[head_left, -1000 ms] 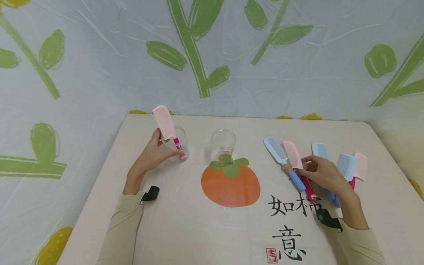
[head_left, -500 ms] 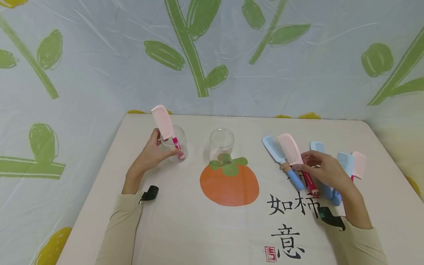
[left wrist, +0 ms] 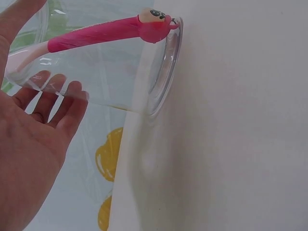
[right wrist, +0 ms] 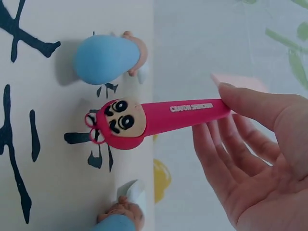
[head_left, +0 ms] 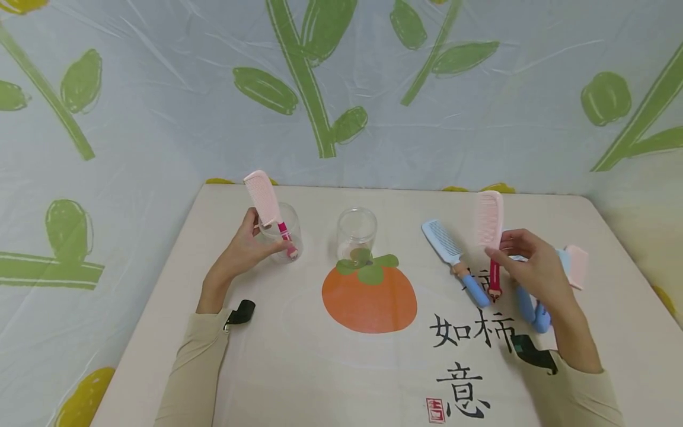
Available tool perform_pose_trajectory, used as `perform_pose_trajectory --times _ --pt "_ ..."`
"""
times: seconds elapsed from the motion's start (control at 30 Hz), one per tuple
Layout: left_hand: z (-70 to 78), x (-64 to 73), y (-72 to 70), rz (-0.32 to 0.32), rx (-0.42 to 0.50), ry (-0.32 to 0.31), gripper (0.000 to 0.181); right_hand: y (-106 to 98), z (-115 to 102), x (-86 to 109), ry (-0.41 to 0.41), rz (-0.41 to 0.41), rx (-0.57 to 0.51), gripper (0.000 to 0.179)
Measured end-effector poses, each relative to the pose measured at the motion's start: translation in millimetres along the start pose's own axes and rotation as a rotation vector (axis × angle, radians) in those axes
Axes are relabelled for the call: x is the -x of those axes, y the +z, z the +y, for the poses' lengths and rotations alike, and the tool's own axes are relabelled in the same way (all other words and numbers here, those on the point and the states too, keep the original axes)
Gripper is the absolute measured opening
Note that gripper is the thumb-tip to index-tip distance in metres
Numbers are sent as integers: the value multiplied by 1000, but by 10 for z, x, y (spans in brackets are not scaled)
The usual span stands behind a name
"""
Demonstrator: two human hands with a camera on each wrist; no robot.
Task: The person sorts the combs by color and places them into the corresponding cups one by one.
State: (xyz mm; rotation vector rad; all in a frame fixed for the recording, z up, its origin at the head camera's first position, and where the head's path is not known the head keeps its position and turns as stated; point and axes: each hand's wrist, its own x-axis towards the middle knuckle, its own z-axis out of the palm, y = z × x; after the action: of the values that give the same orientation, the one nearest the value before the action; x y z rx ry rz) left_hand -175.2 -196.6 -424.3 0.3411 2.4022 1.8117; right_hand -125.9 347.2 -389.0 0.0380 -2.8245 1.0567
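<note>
Right hand (head_left: 533,264): pinching one pale-pink, magenta-handled comb (head_left: 488,219), near-upright, handle down, above the white counter (head_left: 288,379). Left hand (head_left: 241,249): fingers round a clear cylindrical cup (head_left: 292,220), well leftward of the right; matching pink comb (head_left: 264,198) leaning inside. Between: second clear cup (head_left: 357,225); light-blue comb (head_left: 441,240), lying flat.

Pale backdrop (head_left: 176,118) with green leaves (head_left: 265,91), white tabletop (head_left: 299,373), orange fruit print (head_left: 369,303) (green-topped), black characters (head_left: 460,378), red seal (head_left: 435,410)
</note>
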Motion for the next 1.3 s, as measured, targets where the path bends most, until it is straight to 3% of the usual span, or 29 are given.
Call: perform_pose_trajectory --times 0.33,0.67,1.03,1.3 --pt "-19 -9 -7 1 -22 2 85 -9 -80 19 -14 123 -93 44" --pt "-35 -24 -8 2 -32 8 84 16 -211 63 -24 215 -112 51" --pt "-36 -18 -11 3 -37 13 86 53 -290 68 -58 265 -151 50" --pt "-37 -31 -4 1 -43 12 83 65 -381 87 -99 257 -191 50"
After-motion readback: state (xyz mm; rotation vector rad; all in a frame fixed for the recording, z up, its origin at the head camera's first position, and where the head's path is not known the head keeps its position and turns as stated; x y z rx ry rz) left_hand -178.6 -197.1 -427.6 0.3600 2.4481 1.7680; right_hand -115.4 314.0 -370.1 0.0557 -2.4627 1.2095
